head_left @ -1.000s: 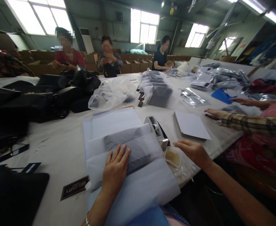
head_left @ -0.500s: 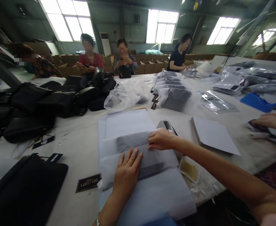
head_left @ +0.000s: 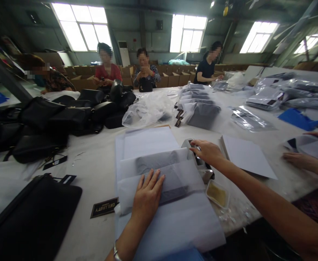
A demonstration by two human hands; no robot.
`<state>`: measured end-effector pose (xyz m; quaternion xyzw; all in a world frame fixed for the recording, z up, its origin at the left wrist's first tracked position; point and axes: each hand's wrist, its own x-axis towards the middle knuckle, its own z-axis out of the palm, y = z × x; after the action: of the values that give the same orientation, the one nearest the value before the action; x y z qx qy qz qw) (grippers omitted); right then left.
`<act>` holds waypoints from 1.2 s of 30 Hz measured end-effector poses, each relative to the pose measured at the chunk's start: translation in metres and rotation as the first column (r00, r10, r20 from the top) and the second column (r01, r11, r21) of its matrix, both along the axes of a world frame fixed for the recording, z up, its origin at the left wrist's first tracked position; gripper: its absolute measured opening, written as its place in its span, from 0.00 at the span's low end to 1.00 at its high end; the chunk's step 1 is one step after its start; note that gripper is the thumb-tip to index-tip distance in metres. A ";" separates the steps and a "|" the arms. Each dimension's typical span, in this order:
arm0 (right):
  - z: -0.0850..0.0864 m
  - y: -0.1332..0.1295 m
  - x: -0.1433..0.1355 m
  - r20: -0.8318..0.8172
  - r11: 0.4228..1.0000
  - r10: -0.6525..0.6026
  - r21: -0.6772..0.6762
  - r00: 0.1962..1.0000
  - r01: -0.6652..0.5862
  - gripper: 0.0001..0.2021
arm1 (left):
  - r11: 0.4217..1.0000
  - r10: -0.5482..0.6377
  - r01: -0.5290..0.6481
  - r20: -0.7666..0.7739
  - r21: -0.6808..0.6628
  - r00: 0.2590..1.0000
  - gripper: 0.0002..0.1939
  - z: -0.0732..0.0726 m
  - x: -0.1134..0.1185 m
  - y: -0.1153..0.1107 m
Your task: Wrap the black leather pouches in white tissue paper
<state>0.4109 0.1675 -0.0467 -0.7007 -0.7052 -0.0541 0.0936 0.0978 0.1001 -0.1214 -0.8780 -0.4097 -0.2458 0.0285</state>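
Note:
My left hand point(head_left: 149, 192) lies flat, fingers spread, on a dark flat item wrapped in translucent white paper point(head_left: 172, 170). The item's kind is hidden by the wrapping. A black DELUXITY tag point(head_left: 104, 207) sticks out at its left side. Under the wrapped item lies a stack of white paper sheets point(head_left: 150, 139). My right hand point(head_left: 209, 151) is at the top of a grey tape dispenser point(head_left: 208, 174), fingers bent but apart. No strip of tape can be made out in it. Close by the dispenser stands a small clear tub point(head_left: 217, 194) with something yellowish inside.
Black handbags point(head_left: 66, 117) are piled at left, and a black bag point(head_left: 31, 214) lies nearer. Wrapped items point(head_left: 202, 114) stand in a row ahead. White boards point(head_left: 247, 156) lie at right, beside another person's hands point(head_left: 300, 159). Several people sit across the table.
My right hand has left the wrapped item and moved right to the tape dispenser. My left hand stays flat on the wrapping. The neighbour's hands at right have shifted.

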 end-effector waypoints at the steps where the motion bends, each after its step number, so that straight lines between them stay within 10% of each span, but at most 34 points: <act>1: -0.006 -0.013 0.009 -0.096 0.999 -0.035 0.025 0.995 0.038 0.17 | 1.000 0.004 -0.004 0.006 0.000 1.000 0.20 0.000 0.000 0.000; 6: -0.040 -0.071 0.028 -0.574 0.968 -0.252 -0.146 0.780 0.205 0.19 | 1.000 0.001 0.000 -0.011 0.010 1.000 0.21 -0.004 0.000 0.000; 12: -0.042 -0.094 0.008 -0.955 0.946 -0.217 -0.155 0.204 0.284 0.20 | 1.000 -0.010 0.010 -0.029 0.011 1.000 0.20 -0.004 -0.002 0.000; 17: -0.025 -0.122 -0.007 -0.979 0.915 -0.076 0.008 0.190 0.404 0.17 | 1.000 -0.019 0.019 0.013 -0.008 1.000 0.20 -0.003 -0.002 0.000; 25: -0.051 -0.155 -0.011 -0.968 0.909 -0.247 -0.215 0.046 0.358 0.22 | 1.000 -0.023 0.023 0.023 -0.002 0.999 0.20 -0.004 -0.002 0.001; 29: -0.068 -0.148 0.004 -0.946 0.920 -0.292 -0.239 0.138 0.312 0.23 | 1.000 -0.023 0.023 0.019 -0.001 1.000 0.20 -0.004 -0.003 0.001; 36: -0.056 -0.156 0.043 -0.610 0.984 -0.151 -0.018 0.778 0.178 0.14 | 0.999 -0.035 0.036 0.031 -0.031 0.999 0.21 -0.002 -0.003 0.002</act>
<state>0.4535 0.0118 -0.1023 -0.7375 -0.5724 0.1518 0.3247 0.0944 0.1017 -0.1234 -0.8817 -0.3983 -0.2530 0.0040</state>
